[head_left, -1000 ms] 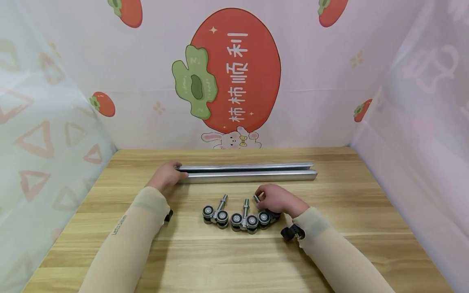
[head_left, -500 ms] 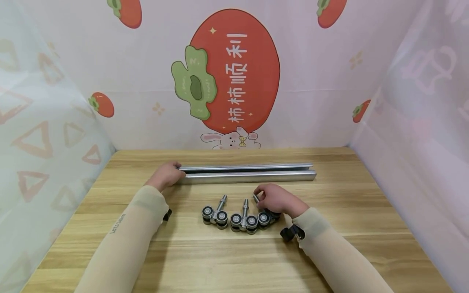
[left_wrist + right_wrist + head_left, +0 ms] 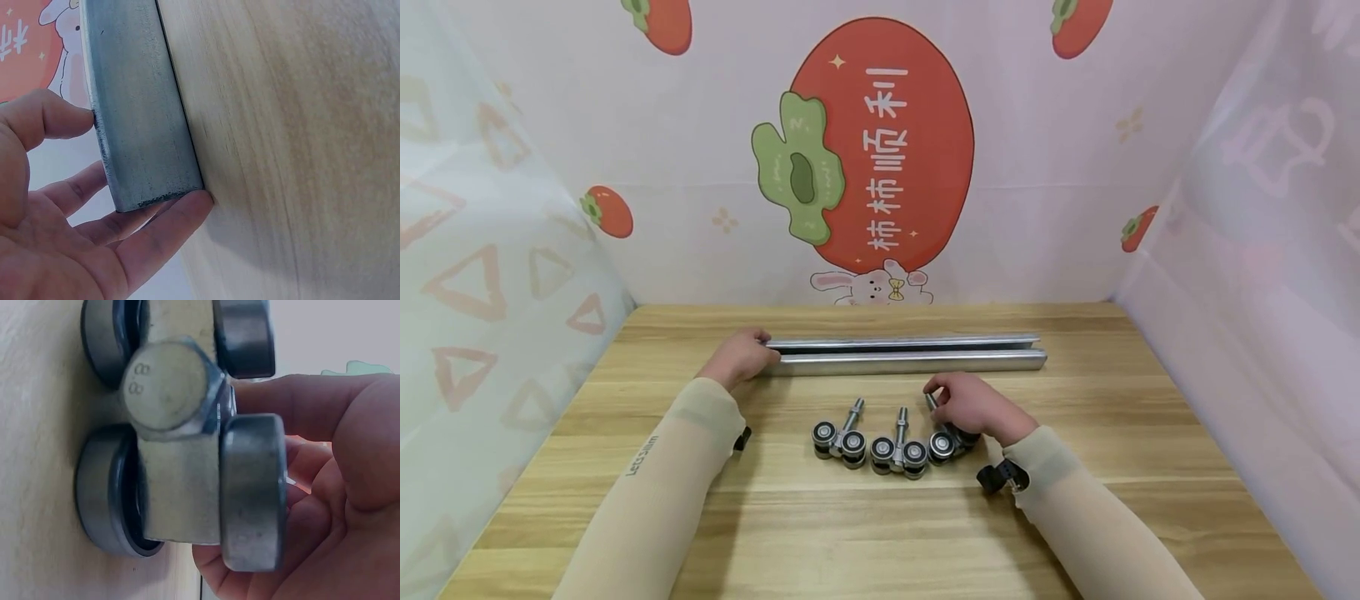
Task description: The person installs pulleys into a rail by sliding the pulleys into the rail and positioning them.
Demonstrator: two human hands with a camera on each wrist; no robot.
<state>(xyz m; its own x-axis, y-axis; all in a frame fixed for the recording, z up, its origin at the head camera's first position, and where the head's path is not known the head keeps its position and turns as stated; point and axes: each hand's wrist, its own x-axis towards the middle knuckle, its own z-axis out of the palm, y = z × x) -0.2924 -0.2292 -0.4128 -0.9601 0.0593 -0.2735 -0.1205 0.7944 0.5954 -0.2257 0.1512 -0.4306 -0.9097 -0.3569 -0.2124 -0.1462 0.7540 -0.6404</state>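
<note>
A long silver metal channel rail (image 3: 910, 363) lies across the far part of the table. My left hand (image 3: 741, 358) holds its left end. In the left wrist view, the thumb touches the rail's (image 3: 137, 112) upper edge and the fingers curl round the cut end. My right hand (image 3: 973, 406) grips the bolt of the rightmost roller trolley (image 3: 942, 447), partly hiding it. The right wrist view shows this trolley's wheels and hex bolt head (image 3: 167, 387) close up, with the hand behind. Two similar trolleys, a middle one (image 3: 898, 452) and a left one (image 3: 839, 442), sit beside it, bolts pointing away.
The wood-grain table (image 3: 850, 542) is bordered by a printed backdrop (image 3: 1037, 208) at the back and by fabric walls on both sides. The trolleys lie between the rail and the table's near part.
My right hand has shifted slightly right and away with the rightmost trolley, widening the gap to the middle one. The left hand and rail look unchanged.
</note>
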